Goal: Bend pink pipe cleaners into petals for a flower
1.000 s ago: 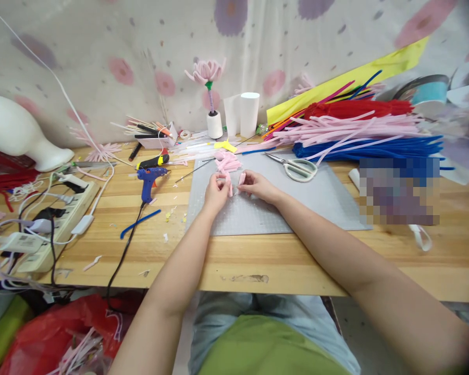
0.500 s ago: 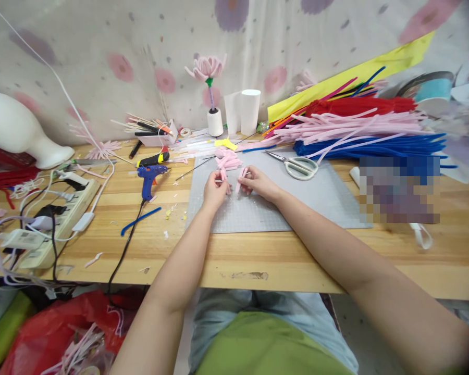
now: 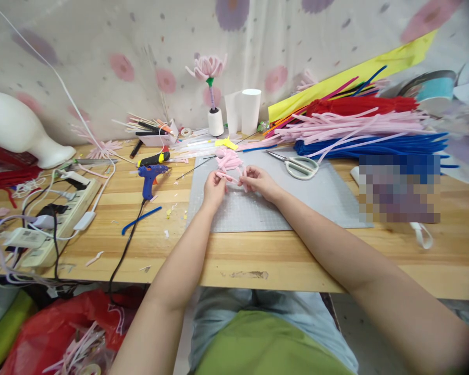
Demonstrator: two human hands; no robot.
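Both hands are up near the far edge of the grey cutting mat (image 3: 258,211), fingertips nearly meeting: the left hand (image 3: 214,188) and the right hand (image 3: 259,181) are each pinched on the same short pink pipe cleaner piece (image 3: 231,178), held just above the mat. Right behind it sits a little pile of pink bent pieces (image 3: 229,159), pretty much touching the fingers. The near half of the mat is bare, and so is the strip of wooden worktop (image 3: 258,260) down to its front edge. It gets tighter at the sides: the scissors (image 3: 297,165) lie on the mat's far right corner, with the big stack of pink, blue and red pipe cleaners (image 3: 359,133) just past them. On the left, off the mat, the blue glue gun (image 3: 149,179) trails its cord over the front edge, and a power strip (image 3: 58,219) is well apart near the left end.
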